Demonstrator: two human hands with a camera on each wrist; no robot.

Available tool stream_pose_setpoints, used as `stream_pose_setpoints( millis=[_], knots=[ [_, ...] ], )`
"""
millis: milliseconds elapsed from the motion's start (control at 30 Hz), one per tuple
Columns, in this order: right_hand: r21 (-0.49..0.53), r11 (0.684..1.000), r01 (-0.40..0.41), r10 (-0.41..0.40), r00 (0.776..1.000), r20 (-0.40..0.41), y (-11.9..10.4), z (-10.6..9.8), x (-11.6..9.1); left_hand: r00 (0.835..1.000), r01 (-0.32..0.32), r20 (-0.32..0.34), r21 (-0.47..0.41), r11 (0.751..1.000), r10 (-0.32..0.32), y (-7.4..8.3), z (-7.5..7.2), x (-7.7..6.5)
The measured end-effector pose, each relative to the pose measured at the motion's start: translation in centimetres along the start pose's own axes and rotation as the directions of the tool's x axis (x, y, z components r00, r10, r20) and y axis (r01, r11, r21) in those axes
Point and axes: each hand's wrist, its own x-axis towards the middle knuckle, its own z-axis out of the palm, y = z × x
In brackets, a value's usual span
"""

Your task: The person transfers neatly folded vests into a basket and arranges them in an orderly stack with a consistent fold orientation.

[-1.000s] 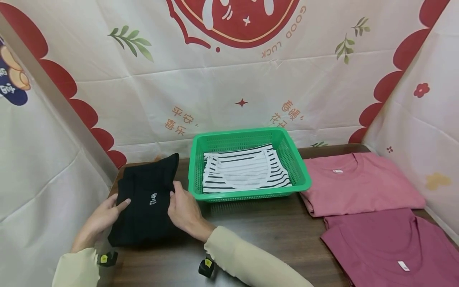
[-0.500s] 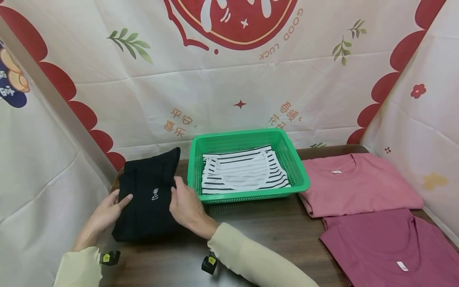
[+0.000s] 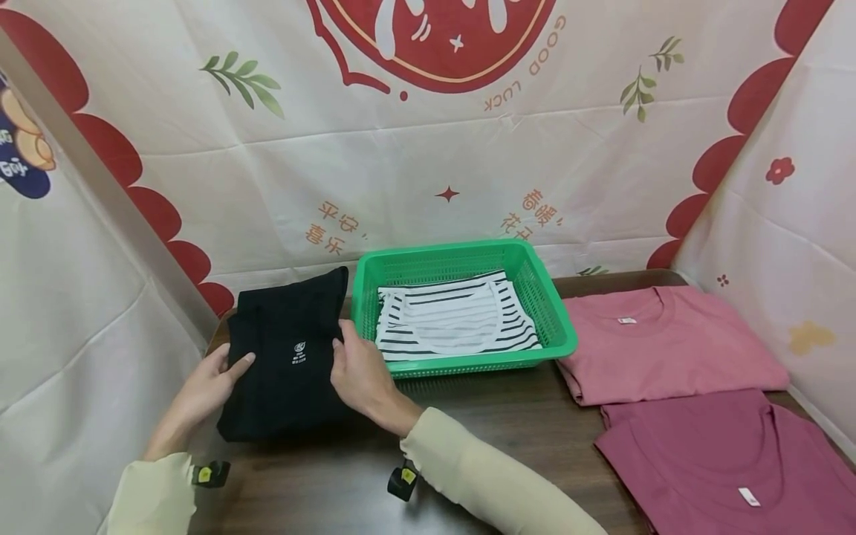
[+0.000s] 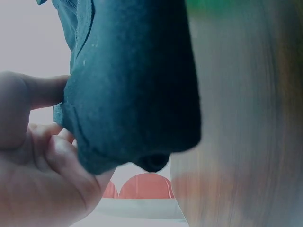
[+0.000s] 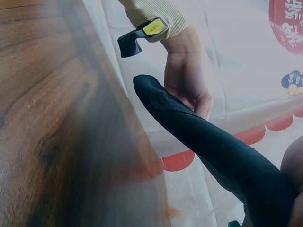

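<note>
Between my two hands is a folded black shirt (image 3: 290, 386) with a small white print, lifted off the table at the left. My left hand (image 3: 209, 390) grips its left edge, thumb on top and fingers underneath; the left wrist view shows that hand (image 4: 52, 156) around the rounded black cloth (image 4: 132, 85). On the opposite edge, my right hand (image 3: 361, 371) pinches the shirt, its fingers partly hidden by the cloth. From the right wrist camera the bundle (image 5: 203, 137) appears edge-on as a thick folded layer, clear of the tabletop.
Right of the black shirt stands a green plastic basket (image 3: 468, 364) holding a folded striped shirt (image 3: 455, 316). A pink shirt (image 3: 682, 349) and a plum shirt (image 3: 722, 453) lie folded at the right of the wooden table (image 3: 495, 431). Printed curtains (image 3: 414, 163) close off the back and sides.
Both hands have moved the black shirt slightly right and away from me, toward the basket. The grip stays the same, and the basket and other shirts have not moved.
</note>
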Motion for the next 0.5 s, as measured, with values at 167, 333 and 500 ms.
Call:
stream_pose_setpoints(
  millis=[167, 333, 500],
  knots=[
    [0.015, 1.0, -0.019, 0.018, 1.0, 0.008, 0.3, -0.5, 0.1, 1.0, -0.004, -0.006, -0.007, 1.0, 0.004, 0.5, 0.1, 0.1],
    [0.028, 0.999, -0.027, 0.027, 1.0, 0.013, 0.4, -1.0, 0.2, 1.0, -0.015, -0.009, -0.006, 1.0, 0.015, 0.9, 0.2, 0.2],
    [0.039, 0.999, -0.032, 0.031, 0.999, 0.017, 0.8, -1.7, 0.3, 1.0, -0.031, -0.006, 0.003, 1.0, 0.031, 1.4, 0.3, 0.2]
  ],
)
